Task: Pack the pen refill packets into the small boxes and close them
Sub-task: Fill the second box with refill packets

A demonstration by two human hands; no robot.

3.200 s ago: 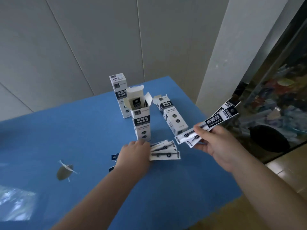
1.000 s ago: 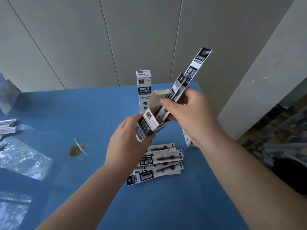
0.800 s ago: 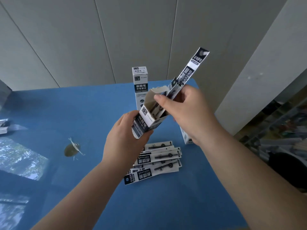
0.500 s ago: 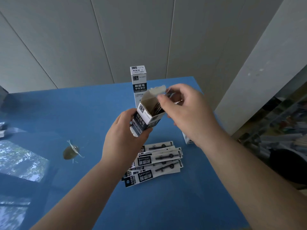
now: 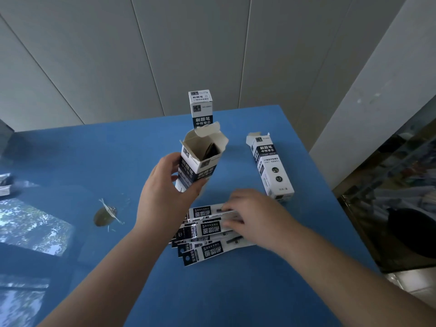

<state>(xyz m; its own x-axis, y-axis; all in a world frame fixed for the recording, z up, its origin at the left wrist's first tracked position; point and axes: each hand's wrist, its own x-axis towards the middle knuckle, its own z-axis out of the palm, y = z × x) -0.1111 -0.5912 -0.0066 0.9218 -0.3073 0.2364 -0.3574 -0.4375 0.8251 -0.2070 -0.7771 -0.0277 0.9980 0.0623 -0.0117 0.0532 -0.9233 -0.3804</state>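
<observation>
My left hand (image 5: pixel 162 201) grips a small white and black box (image 5: pixel 200 161) and holds it upright above the blue table (image 5: pixel 94 161), top flaps open, dark packets showing inside. Below it a fanned pile of pen refill packets (image 5: pixel 207 234) lies on the table. My right hand (image 5: pixel 254 217) rests on the pile's right end, fingers on the top packets; whether it pinches one I cannot tell. A second box (image 5: pixel 270 166) lies flat to the right, flaps open. A third box (image 5: pixel 201 107) stands shut behind the held one.
A dry leaf (image 5: pixel 103 214) lies on the table to the left, and some loose packets (image 5: pixel 4 187) sit at the left edge. Grey wall panels rise behind. The table's right edge borders a glass cabinet (image 5: pixel 405 185) and the floor.
My right hand let the packets slide into the held box, then dropped to the pile on the table. The left hand brought the box more upright.
</observation>
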